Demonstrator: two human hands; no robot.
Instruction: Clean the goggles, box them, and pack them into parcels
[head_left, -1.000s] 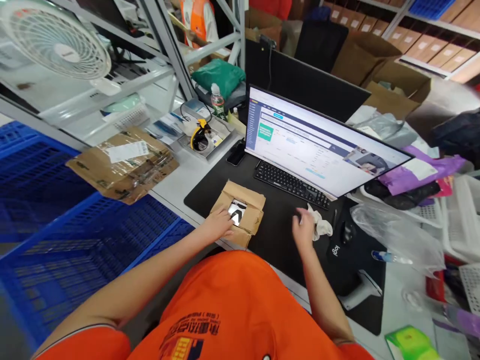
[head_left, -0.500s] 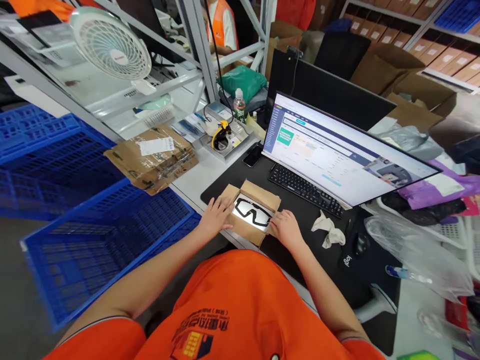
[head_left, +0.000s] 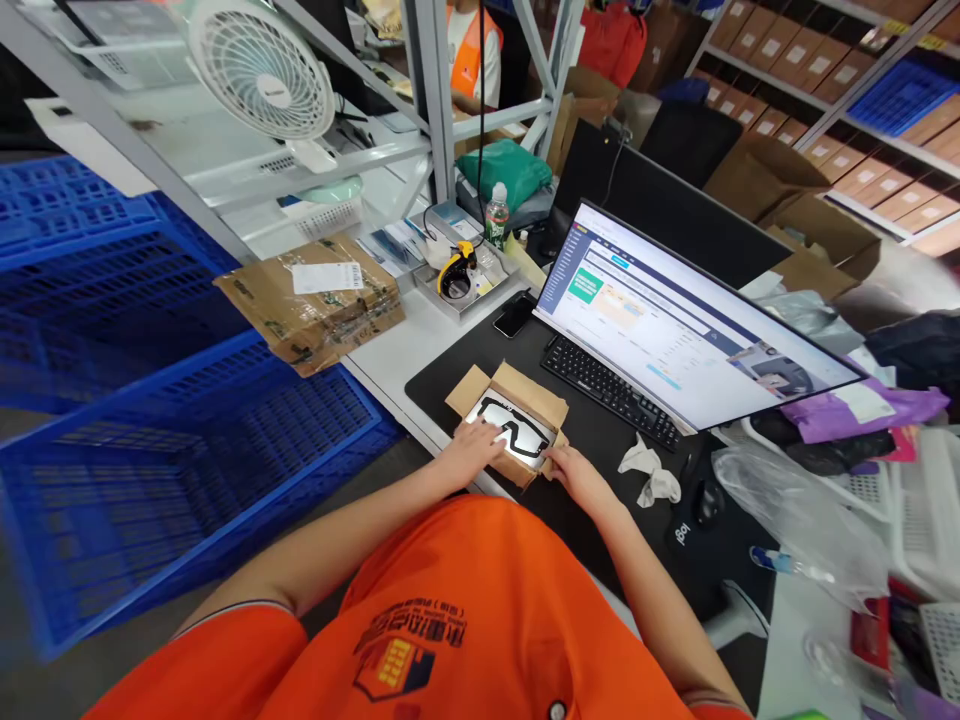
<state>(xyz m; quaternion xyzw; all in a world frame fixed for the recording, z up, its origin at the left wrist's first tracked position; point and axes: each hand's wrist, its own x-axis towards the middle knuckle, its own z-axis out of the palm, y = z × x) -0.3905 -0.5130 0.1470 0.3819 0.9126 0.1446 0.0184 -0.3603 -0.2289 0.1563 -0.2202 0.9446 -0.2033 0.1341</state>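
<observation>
An open cardboard box (head_left: pixel 534 396) sits on a black mat (head_left: pixel 450 385) at the near edge of the worktop (head_left: pixel 409 345), flaps folded out. Inside it lies a white pack (head_left: pixel 525 447) printed with a black goggle outline.

The left hand (head_left: pixel 472 455) rests on the box's near left side, its fingers (head_left: pixel 496 436) spread loose and laid flat on the pack, gripping nothing. The right hand (head_left: pixel 576 473) is at the box's near right corner, fingertips against the cardboard; I cannot tell whether they pinch the flap or only touch it.

Just right of the box, on the mat, lies a crumpled white wipe (head_left: pixel 649 478), and beyond it a mouse (head_left: pixel 707 500). Behind the box, toward the far edge, stand a keyboard (head_left: pixel 607 385) and a lit monitor (head_left: pixel 675 320). A phone (head_left: pixel 514 317) lies at the mat's far left corner, beside a tray (head_left: pixel 491 285) holding a yellow tape dispenser (head_left: pixel 455 275). Flattened cartons (head_left: pixel 315 300) overhang the worktop's left edge above a blue crate (head_left: pixel 187 470). A clear bag (head_left: pixel 802 500) lies toward the right edge.
</observation>
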